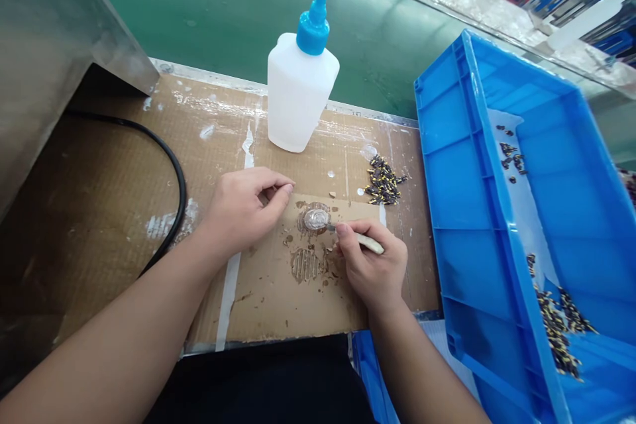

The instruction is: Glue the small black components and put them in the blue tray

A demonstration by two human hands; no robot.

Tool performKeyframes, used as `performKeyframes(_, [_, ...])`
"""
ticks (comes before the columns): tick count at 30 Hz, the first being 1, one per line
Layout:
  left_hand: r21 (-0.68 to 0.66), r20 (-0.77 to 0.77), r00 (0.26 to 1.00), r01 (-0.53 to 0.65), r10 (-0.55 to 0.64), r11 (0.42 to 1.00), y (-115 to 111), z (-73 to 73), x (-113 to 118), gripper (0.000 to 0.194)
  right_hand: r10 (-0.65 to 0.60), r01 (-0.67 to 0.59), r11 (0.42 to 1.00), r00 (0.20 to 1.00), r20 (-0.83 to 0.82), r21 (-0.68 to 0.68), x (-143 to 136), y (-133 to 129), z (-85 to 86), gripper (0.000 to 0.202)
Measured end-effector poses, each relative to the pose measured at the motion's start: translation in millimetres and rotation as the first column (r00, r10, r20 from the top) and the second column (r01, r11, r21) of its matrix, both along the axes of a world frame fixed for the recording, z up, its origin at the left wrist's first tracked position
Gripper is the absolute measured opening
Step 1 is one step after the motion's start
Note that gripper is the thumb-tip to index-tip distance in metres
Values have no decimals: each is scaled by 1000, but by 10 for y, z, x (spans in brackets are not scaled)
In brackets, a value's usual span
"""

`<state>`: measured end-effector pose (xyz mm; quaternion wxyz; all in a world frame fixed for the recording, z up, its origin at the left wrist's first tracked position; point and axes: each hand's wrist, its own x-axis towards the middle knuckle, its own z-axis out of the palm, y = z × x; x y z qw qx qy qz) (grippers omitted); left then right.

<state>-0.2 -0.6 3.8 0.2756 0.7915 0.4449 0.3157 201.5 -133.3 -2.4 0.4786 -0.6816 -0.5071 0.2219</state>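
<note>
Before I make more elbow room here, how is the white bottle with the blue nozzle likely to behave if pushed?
The white bottle may tip if pushed near its blue nozzle, since it stands upright, taller than wide. It looks smooth and plastic, so would probably flex when squeezed. Its fill level isn't clear, so weight is hard to judge.

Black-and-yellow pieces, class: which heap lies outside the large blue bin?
The heap on the cardboard, just beyond the right hand; the other groups lie inside the bin.
</note>
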Motion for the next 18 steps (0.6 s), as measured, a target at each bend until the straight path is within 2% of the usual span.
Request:
performKeyframes(4, [-6, -3, 1000, 1, -1, 1000, -4, 10, 2, 20, -32, 31, 999, 999, -31, -32, -29, 25, 11, 22])
performKeyframes(13, [-24, -9, 1000, 1, -1, 1000, 0, 24, -6, 21, -21, 13, 997, 994, -111, -70, -47, 54, 51, 24])
performKeyframes(18, [-28, -6, 1000, 2, -3, 1000, -1, 36, -2, 21, -19, 13, 997, 996, -89, -72, -59, 47, 54, 25])
